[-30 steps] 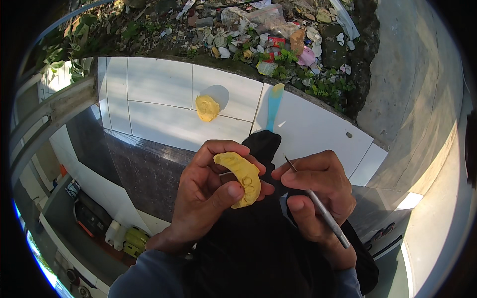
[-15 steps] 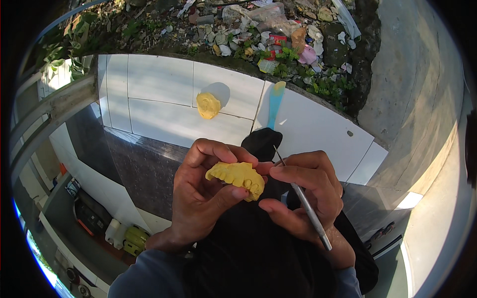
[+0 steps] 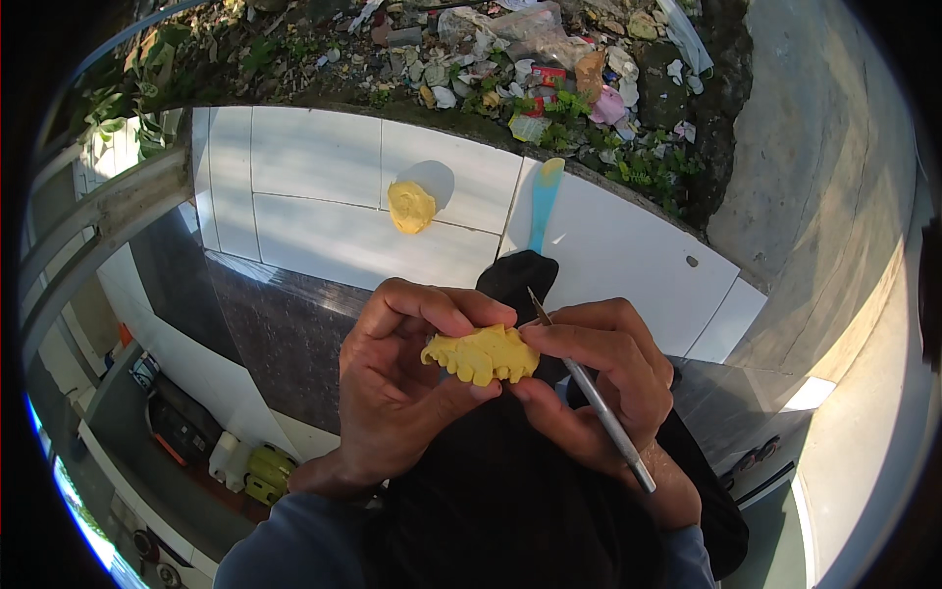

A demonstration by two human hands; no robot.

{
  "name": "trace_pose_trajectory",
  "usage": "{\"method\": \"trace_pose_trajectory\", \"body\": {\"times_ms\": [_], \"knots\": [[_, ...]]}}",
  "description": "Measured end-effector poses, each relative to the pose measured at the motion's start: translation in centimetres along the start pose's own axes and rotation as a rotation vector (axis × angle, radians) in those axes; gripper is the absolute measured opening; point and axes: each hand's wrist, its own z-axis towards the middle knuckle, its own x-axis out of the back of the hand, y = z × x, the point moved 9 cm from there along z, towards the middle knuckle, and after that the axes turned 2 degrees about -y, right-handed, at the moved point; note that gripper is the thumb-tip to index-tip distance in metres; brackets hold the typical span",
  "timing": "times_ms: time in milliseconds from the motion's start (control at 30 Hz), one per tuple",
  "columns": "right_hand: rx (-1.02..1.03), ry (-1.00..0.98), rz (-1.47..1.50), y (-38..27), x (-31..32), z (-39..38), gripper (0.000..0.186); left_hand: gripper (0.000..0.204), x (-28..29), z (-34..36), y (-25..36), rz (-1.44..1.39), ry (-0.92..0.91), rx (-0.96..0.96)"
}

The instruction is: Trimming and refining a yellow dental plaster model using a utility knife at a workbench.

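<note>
A yellow dental cast [image 3: 478,355] with a row of moulded teeth is held up in front of my lap. My left hand [image 3: 397,368] is closed on it, fingers behind and thumb at its lower edge. My right hand [image 3: 613,363] grips a slim metal craft knife [image 3: 606,417], its pointed blade tilted up and away to the left. The right thumb and fingertips also touch the right end of the cast. The cast's rear side is hidden.
On the white tiled ledge [image 3: 314,157] sit a round yellow lump [image 3: 410,207] and a blue spatula [image 3: 543,211] with a yellow-smeared tip. Beyond the ledge lies littered ground [image 3: 589,98]. A concrete wall [image 3: 814,177] rises on the right; a green container [image 3: 267,474] stands lower left.
The cast has turned, so its teeth now point downward, and it has shifted slightly right. My right fingertips have come onto its right end, with the knife still in that hand.
</note>
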Motion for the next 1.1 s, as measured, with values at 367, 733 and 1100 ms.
{"method": "trace_pose_trajectory", "body": {"times_ms": [367, 733, 1100], "knots": [[0.013, 0.076, 0.009, 0.4, 0.5, -0.5, 0.038, 0.045, -0.4, 0.4, 0.1, -0.072, 0.075, 0.047], [-0.358, 0.292, 0.297, 19.0, 1.3, -0.6, 0.015, 0.046, 0.2, 0.8, -1.6, -0.274, 0.125, 0.091], [-0.416, 0.305, 0.363, 23.7, 0.8, 1.0, 0.012, 0.04, 0.5, 1.0, -1.6, -0.274, 0.118, 0.064]]}}
